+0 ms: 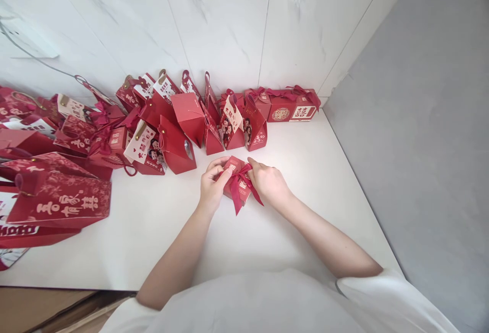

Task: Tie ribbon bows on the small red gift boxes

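Observation:
A small red gift box (239, 183) with a dark red ribbon bow (244, 177) lies on the white table top (305, 190) in front of me. My left hand (213, 183) grips its left side, fingers curled round the box. On the box's right side, my right hand (267, 180) pinches the ribbon near the top. The ribbon's tails hang down toward me.
Many red gift boxes and bags (183, 119) with ribbons and tags crowd the back and left of the table, against a white marble wall (214, 17). A larger red bag (61, 200) lies at the left. A grey wall (420, 119) bounds the right side.

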`<state>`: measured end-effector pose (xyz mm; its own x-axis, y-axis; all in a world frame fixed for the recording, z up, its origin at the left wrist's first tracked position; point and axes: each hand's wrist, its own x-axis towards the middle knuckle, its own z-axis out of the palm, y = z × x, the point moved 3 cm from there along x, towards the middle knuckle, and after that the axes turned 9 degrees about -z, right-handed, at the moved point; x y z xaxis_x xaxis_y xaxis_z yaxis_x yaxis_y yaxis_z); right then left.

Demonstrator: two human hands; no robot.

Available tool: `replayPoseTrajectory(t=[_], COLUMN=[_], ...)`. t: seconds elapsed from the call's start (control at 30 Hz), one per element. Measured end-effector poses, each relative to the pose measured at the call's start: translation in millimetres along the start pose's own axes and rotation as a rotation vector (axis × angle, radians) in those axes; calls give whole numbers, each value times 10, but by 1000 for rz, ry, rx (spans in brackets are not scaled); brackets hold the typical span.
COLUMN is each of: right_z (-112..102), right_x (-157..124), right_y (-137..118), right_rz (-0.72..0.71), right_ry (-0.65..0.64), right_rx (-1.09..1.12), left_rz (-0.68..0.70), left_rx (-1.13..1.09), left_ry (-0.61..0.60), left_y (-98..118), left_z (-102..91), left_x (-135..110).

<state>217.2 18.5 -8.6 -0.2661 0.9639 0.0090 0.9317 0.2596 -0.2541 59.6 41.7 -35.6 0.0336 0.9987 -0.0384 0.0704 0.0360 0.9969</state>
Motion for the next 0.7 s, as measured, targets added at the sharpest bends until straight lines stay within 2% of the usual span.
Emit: replayPoseTrajectory(t=[0.17, 0.4, 0.57, 0.7], right_z=[-10, -11, -34, -76], right_x=[-9, -32, -42, -69], right_y=[-21, -30, 21, 15], right_rz=[8, 25, 4, -5], right_ry=[16, 47, 118, 194], right_rx=[22, 73, 37, 26], left_rz=[5, -63, 8, 65], left_rx=[-41, -127, 53, 261], left_ry=[58, 163, 82, 107], left_y=[-32, -121, 25, 138], left_z=[13, 34, -13, -30], left_x=[-14, -39, -30, -53])
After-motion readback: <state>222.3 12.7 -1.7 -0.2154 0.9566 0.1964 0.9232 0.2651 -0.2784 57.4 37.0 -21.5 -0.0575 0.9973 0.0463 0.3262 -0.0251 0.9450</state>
